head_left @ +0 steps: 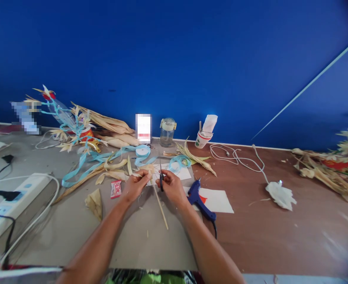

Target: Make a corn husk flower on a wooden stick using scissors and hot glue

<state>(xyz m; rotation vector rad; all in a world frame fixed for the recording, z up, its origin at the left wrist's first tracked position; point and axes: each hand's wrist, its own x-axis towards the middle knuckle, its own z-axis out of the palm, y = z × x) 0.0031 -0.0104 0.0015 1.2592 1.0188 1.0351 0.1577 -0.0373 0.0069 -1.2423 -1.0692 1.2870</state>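
My left hand (137, 182) pinches a pale piece of corn husk (148, 169) over the middle of the table. In my right hand (173, 187) is a pair of scissors (161, 175), blades pointing away from me, close beside the husk. A thin pale stick (161, 209) slants down between my wrists toward the table; its upper end is hidden near my fingers. Loose husk strips (114, 173) lie left of my left hand. A blue glue gun (202, 201) rests right of my right forearm, partly on a white sheet (221, 202).
A white power strip (17, 203) with cables lies at the left. Light blue ribbon (82, 169), a ribbon roll (143, 150), a glass jar (167, 132) and a paper cup (203, 139) stand or lie toward the blue wall. A white cable (261, 163) crosses the right side.
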